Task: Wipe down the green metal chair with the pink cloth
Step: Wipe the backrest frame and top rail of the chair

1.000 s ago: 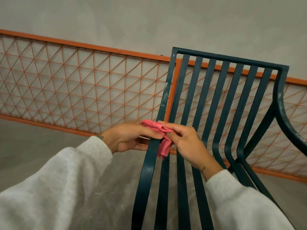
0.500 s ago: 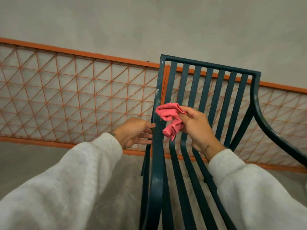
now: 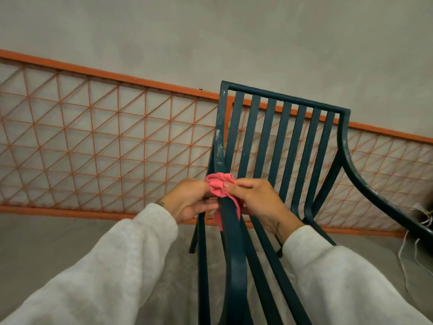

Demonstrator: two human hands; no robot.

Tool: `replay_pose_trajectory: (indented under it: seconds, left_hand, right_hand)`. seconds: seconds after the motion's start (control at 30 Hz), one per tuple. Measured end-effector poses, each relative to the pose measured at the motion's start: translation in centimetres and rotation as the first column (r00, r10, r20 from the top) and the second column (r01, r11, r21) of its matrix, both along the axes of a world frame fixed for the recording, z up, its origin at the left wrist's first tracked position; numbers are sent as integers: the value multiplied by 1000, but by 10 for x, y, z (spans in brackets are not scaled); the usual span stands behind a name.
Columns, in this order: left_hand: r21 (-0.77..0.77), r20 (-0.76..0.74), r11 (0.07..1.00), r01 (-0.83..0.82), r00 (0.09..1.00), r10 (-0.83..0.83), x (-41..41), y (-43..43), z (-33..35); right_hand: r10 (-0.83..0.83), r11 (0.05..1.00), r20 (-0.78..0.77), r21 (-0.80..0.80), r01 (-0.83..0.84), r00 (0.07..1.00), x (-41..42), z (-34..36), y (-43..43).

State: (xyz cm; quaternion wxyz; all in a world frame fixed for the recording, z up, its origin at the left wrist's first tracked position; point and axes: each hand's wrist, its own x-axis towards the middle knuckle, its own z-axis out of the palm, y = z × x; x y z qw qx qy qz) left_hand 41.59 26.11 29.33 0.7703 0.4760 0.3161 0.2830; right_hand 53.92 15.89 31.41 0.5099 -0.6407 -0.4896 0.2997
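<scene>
Two-handed grip again: left hand (image 3: 189,200) and right hand (image 3: 257,200) pinching cloth (image 3: 216,186), fingers curled, wrapped round left bar (image 3: 220,146) of chair (image 3: 284,99) at mid-height. Moments earlier lifted clear in right alone — probably set for another wipe along bar.

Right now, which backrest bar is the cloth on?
The scuffed outermost bar at the backrest's left edge in view: the pink cloth is bunched around it. The inner slats have no cloth.
</scene>
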Motion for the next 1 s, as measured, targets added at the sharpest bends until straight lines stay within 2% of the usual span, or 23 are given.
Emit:
replay_pose_trajectory:
  seconds: [0.13, 0.33, 0.5, 0.7, 0.83, 0.93, 1.0]
  left_hand:
    - [-16, -10, 999, 43, 999, -43, -2, 6, -3]
    - [-211, 100, 977, 6, 995, 15, -7, 11, -15]
    - [-217, 86, 976, 20, 996, -1, -8, 12, -15]
    - [-59, -91, 998, -18, 996, 13, 1, 25, -4]
    - [71, -138, 996, -59, 988, 68, 17, 35, 8]
    - [133, -181, 989, -68, 979, 92, 28, 39, 14]
    - [159, -196, 984, -77, 975, 108, 34, 41, 16]
  right_hand:
    - [-7, 999, -53, -33, 5, 999, -1, 4, 7]
    - [-68, 992, 304, -81, 97, 950, 2, 10, 30]
    - [-49, 990, 408, -102, 99, 912, 16, 18, 61]
    - [-99, 992, 243, -49, 114, 965, 51, 7, 106]
    - [-103, 995, 278, 39, 96, 955, 67, 12, 114]
    - [-138, 988, 132, 87, 127, 982, 92, 33, 120]
    - [-134, 982, 109, 149, 117, 985, 107, 52, 123]
